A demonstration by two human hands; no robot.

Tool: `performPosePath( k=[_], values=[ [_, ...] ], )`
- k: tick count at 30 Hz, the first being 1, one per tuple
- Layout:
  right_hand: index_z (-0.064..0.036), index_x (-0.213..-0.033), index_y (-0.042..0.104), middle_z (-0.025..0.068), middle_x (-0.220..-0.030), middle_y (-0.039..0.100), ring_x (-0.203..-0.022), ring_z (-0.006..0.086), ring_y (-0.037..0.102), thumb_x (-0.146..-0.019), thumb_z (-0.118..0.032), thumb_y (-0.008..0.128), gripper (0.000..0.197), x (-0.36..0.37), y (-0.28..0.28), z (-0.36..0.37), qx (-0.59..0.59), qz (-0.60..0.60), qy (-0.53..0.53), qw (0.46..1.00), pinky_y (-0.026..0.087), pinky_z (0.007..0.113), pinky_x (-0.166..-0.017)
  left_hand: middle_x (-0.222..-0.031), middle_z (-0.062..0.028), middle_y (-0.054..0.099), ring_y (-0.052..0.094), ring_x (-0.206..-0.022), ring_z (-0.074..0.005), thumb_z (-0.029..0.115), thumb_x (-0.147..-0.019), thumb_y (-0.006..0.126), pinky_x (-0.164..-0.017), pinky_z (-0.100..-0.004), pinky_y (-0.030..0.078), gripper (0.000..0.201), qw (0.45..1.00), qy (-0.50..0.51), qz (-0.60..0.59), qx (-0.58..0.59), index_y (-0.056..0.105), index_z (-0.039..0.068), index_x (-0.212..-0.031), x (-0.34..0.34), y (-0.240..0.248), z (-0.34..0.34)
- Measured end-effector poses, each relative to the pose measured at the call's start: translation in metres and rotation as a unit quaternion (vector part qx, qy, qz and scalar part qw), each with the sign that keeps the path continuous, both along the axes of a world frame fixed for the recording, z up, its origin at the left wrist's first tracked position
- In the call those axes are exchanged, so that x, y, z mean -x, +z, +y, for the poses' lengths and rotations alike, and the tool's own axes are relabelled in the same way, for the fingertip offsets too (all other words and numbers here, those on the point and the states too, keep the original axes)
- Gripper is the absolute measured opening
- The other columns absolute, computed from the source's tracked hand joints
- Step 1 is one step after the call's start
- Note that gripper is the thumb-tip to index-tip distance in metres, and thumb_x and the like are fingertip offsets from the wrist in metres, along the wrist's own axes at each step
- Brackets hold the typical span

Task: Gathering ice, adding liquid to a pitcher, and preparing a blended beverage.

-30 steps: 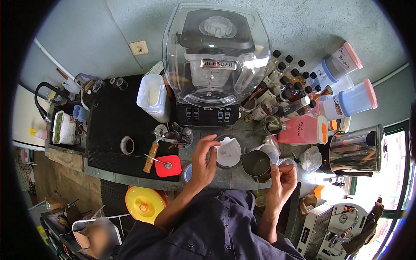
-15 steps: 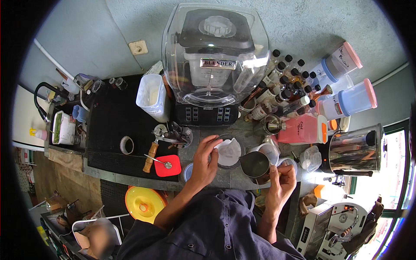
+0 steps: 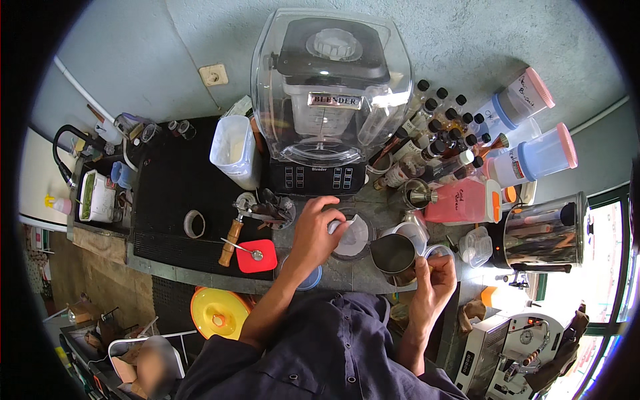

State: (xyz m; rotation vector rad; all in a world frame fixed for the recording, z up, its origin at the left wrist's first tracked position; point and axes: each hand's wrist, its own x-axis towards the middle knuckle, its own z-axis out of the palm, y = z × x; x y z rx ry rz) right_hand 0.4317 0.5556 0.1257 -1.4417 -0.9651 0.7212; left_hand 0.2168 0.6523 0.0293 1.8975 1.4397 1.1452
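Note:
A white paper filter [image 3: 355, 239] sits in a clear round vessel at the counter's front. My left hand [image 3: 317, 235] is closed on its left edge, the fingers bent over the paper; part of the edge is hidden behind them. Just right of the filter, my right hand [image 3: 432, 287] grips a dark metal pitcher [image 3: 392, 255] by its handle, thumb on the near side. The pitcher looks upright, and its contents are too dark to make out. A blue-rimmed round container [image 3: 310, 277] stands beneath my left wrist, partly covered by it.
A covered blender [image 3: 330, 93] stands behind my hands. Several dark-capped bottles [image 3: 440, 143] and a pink jug [image 3: 460, 201] crowd the right back. A spoon [image 3: 257, 255] lies on a red square [image 3: 260, 264] left of my hand, beside a portafilter handle [image 3: 231, 243].
My left hand has shifted right, its fingers curling further over the filter's edge. More of the blue-rimmed container now shows. The pitcher and my right hand have hardly moved.

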Motion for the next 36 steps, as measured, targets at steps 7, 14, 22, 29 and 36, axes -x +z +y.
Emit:
performPosePath(
  k=[7,14,22,29,36],
  values=[
    [-0.0053,-0.089,0.056,-0.0051,-0.077,0.057,-0.069,0.0014,0.048,-0.100,-0.008,0.078,0.025,0.002,0.001,0.000,0.009,0.005,-0.008,1.000,0.039,0.019,-0.065,-0.114,-0.0122,0.072,0.070,-0.105,-0.0360,0.002,-0.080,0.081,-0.091,-0.0442,0.056,0.013,0.999,0.029,0.020,-0.007,0.070,0.003,-0.086,-0.005,0.003,0.003],
    [-0.0058,-0.089,0.056,-0.0059,-0.076,0.055,-0.069,0.0009,0.047,-0.099,-0.009,0.079,0.026,-0.001,0.001,0.000,0.012,-0.004,-0.003,1.000,0.037,0.019,-0.064,-0.104,-0.0132,0.072,0.073,-0.094,-0.0365,0.002,-0.082,0.080,-0.080,-0.0434,0.057,0.022,0.997,0.039,0.025,0.068,0.063,0.002,-0.096,-0.008,0.011,0.003],
    [-0.0061,-0.090,0.055,-0.0069,-0.075,0.053,-0.067,0.0007,0.044,-0.099,-0.012,0.080,0.027,0.001,0.006,0.006,0.006,-0.003,-0.013,1.000,0.033,0.019,-0.061,-0.097,-0.0136,0.072,0.073,-0.090,-0.0355,0.003,-0.084,0.081,-0.078,-0.0426,0.057,0.039,0.999,0.013,-0.040,0.018,0.059,0.004,-0.116,-0.007,0.016,0.008],
    [-0.0048,-0.089,0.058,-0.0007,-0.077,0.063,-0.068,0.0042,0.053,-0.100,-0.017,0.080,0.028,0.000,0.007,0.013,0.023,-0.052,-0.005,0.998,0.042,0.022,-0.067,-0.095,-0.0152,0.075,0.075,-0.087,-0.0346,0.008,-0.085,0.083,-0.076,-0.0407,0.056,0.025,0.998,-0.005,-0.032,0.053,0.071,0.001,-0.106,-0.006,0.005,0.017],
    [-0.0041,-0.091,0.057,-0.0055,-0.080,0.053,-0.070,0.0014,0.043,-0.098,-0.013,0.081,0.027,0.005,0.007,0.014,0.026,-0.062,0.016,0.998,0.033,0.021,-0.062,-0.099,-0.0165,0.077,0.077,-0.088,-0.0292,0.010,-0.092,0.080,-0.074,-0.0370,0.059,0.021,0.995,-0.016,-0.083,0.051,0.075,-0.001,-0.109,0.000,0.000,0.018]
  ],
)
